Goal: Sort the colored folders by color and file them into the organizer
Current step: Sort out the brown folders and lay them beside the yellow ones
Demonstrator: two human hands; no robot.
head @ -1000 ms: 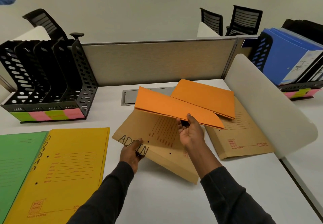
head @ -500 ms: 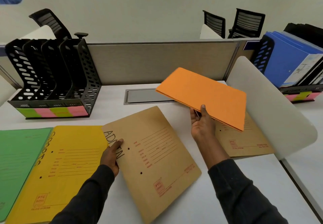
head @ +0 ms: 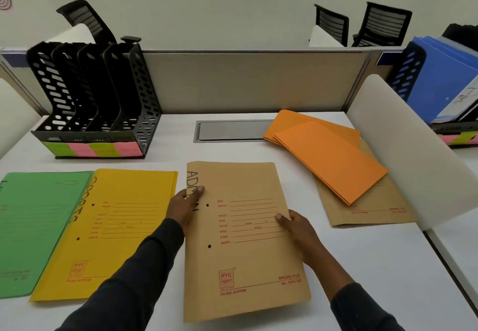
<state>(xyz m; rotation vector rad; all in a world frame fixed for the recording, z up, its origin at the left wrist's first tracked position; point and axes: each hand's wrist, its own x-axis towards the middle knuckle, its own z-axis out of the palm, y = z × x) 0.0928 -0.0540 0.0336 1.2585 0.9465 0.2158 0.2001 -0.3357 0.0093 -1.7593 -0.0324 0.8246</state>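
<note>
A brown folder (head: 245, 261) marked ADMIN lies in front of me, squared to the desk edge. My left hand (head: 186, 206) grips its left edge with the thumb on top. Its right edge is held by my right hand (head: 297, 232), thumb on the cover. To the left lie a yellow folder (head: 124, 217) and a green folder (head: 38, 227). At the right, orange folders (head: 328, 154) rest on a second brown folder (head: 362, 209). The black organizer (head: 144, 113) with pink and green labels stands at the back left, its slots dark.
A white curved divider (head: 413, 154) bounds the desk at the right. Beyond it stands another organizer with blue folders (head: 445, 79). A grey partition (head: 245, 82) runs along the back, with a metal cable hatch (head: 232, 130) before it. Office chairs stand behind.
My right hand put the orange folder down on the pile at the right and came back to the brown ADMIN folder. That folder has been turned straight, and both hands now hold it.
</note>
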